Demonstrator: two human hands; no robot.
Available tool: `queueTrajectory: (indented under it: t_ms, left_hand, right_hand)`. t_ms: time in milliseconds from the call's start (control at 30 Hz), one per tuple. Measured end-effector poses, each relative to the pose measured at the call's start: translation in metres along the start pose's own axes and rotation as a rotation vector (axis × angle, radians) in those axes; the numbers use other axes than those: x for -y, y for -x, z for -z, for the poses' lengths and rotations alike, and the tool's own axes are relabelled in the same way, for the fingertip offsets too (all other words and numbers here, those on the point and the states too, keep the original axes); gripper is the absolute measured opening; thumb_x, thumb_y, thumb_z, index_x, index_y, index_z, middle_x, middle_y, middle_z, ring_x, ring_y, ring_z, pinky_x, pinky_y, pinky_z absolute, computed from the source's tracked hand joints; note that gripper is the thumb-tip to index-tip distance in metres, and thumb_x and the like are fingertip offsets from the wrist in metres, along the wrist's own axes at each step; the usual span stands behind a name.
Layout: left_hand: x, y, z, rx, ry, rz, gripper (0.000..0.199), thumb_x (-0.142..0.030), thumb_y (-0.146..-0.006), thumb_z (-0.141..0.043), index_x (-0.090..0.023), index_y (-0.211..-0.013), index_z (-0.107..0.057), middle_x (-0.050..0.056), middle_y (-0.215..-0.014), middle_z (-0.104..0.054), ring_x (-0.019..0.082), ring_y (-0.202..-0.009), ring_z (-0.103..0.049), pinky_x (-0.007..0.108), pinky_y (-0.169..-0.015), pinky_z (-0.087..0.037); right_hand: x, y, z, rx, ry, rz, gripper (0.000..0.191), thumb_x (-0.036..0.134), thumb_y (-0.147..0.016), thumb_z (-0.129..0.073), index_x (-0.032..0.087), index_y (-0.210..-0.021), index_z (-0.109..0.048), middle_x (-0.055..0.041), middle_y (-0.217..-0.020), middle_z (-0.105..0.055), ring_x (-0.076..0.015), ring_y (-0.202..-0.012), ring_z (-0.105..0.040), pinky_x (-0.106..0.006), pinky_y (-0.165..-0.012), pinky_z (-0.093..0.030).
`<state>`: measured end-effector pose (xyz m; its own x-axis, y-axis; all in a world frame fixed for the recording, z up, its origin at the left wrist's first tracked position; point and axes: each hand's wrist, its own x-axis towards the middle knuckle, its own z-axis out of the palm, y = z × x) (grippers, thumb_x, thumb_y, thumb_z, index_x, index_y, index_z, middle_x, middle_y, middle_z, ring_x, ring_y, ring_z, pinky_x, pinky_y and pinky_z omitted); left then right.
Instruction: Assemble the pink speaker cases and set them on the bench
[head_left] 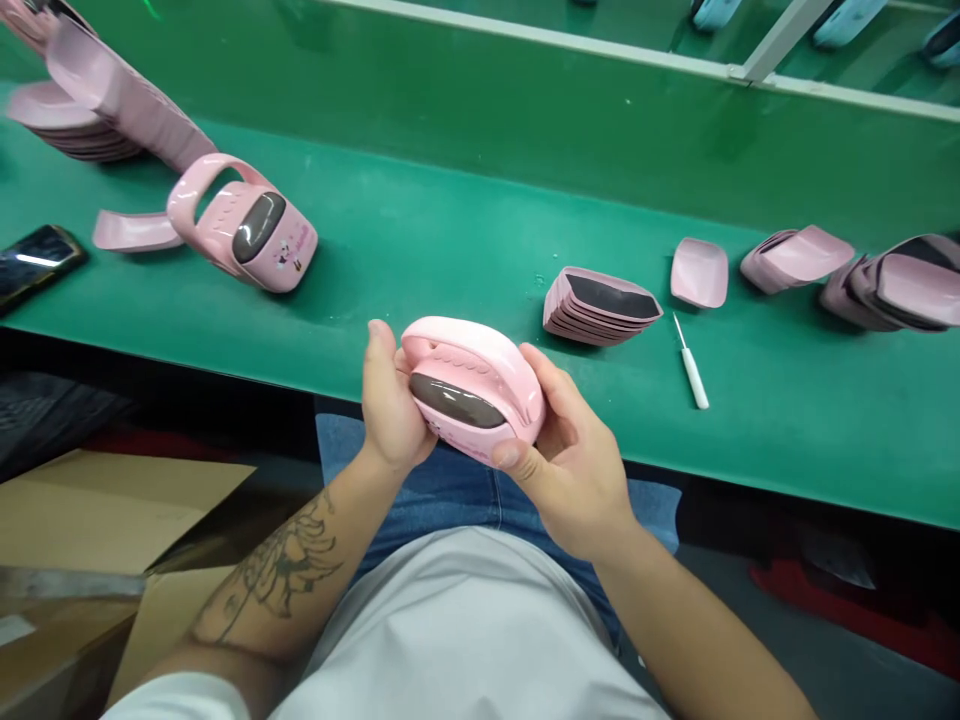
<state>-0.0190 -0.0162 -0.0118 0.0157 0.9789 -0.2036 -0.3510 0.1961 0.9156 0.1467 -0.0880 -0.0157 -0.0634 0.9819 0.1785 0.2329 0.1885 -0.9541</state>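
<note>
Between my two hands is a pink plastic case with a carry handle (459, 400), a dark glossy oval window and a small printed picture on its front. My left hand (394, 408) supports its left end, thumb raised off the case and fingers partly hidden behind it. Gripping the right end, my right hand (576, 450) has its thumb on the lower front edge and its fingers around the far side. The case is held above the front edge of the green bench, tilted so its top and front face me.
Another pink case (259, 225) stands on the green bench (420, 250), near a phone (39, 268) and stacked pink panels (112, 95). To the right are nested pink shells (600, 305), a loose pink panel (700, 272) and a white-handled screwdriver (693, 372). A cardboard box (112, 500) sits below left.
</note>
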Motion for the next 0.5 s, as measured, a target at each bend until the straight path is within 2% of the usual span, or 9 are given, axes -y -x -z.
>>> queueTrajectory:
  t_ms: [133,267,333,400,500]
  left_hand:
    - [0.006,0.003,-0.003,-0.113,0.016,0.011,0.080,-0.095,-0.091,-0.044,-0.022,-0.085,-0.074,0.009,-0.081,-0.079,0.037,-0.114,-0.078,0.049,-0.092,-0.066]
    - [0.008,0.007,-0.007,-0.132,0.036,0.003,0.080,-0.093,-0.094,-0.043,-0.021,-0.076,-0.072,0.013,-0.081,-0.079,0.037,-0.110,-0.078,0.047,-0.086,-0.066]
    - [0.007,0.007,-0.010,-0.153,0.055,-0.016,0.080,-0.091,-0.095,-0.042,-0.020,-0.075,-0.072,0.015,-0.082,-0.079,0.036,-0.104,-0.079,0.045,-0.083,-0.066]
    - [0.007,0.005,-0.012,-0.163,0.069,-0.034,0.081,-0.091,-0.096,-0.041,-0.019,-0.075,-0.073,0.015,-0.081,-0.079,0.034,-0.098,-0.079,0.043,-0.081,-0.065]
    - [0.007,0.000,-0.015,-0.187,0.073,-0.075,0.082,-0.088,-0.099,-0.040,-0.018,-0.078,-0.077,0.013,-0.078,-0.078,0.031,-0.093,-0.079,0.040,-0.077,-0.064]
  right_hand:
    - [0.009,-0.009,0.008,0.079,-0.253,-0.083,0.086,0.074,-0.086,-0.081,0.021,-0.149,-0.053,-0.0211,-0.147,-0.070,-0.0344,-0.131,-0.074,-0.051,-0.103,-0.068]
    - [0.015,-0.010,0.014,0.013,-0.403,-0.255,0.082,0.060,-0.069,-0.101,0.025,-0.134,-0.066,-0.0137,-0.138,-0.075,-0.0346,-0.127,-0.074,-0.051,-0.106,-0.065]
    - [0.017,-0.007,0.014,-0.043,-0.412,-0.288,0.077,0.053,-0.067,-0.104,0.027,-0.132,-0.071,-0.0104,-0.137,-0.075,-0.0340,-0.128,-0.073,-0.050,-0.108,-0.063]
    - [0.018,-0.005,0.013,-0.090,-0.411,-0.263,0.074,0.048,-0.068,-0.105,0.029,-0.132,-0.074,-0.0087,-0.138,-0.074,-0.0339,-0.131,-0.071,-0.049,-0.111,-0.061]
    - [0.015,-0.005,0.014,-0.070,-0.404,-0.209,0.074,0.047,-0.075,-0.101,0.030,-0.141,-0.072,-0.0092,-0.147,-0.071,-0.0355,-0.141,-0.065,-0.053,-0.119,-0.056]
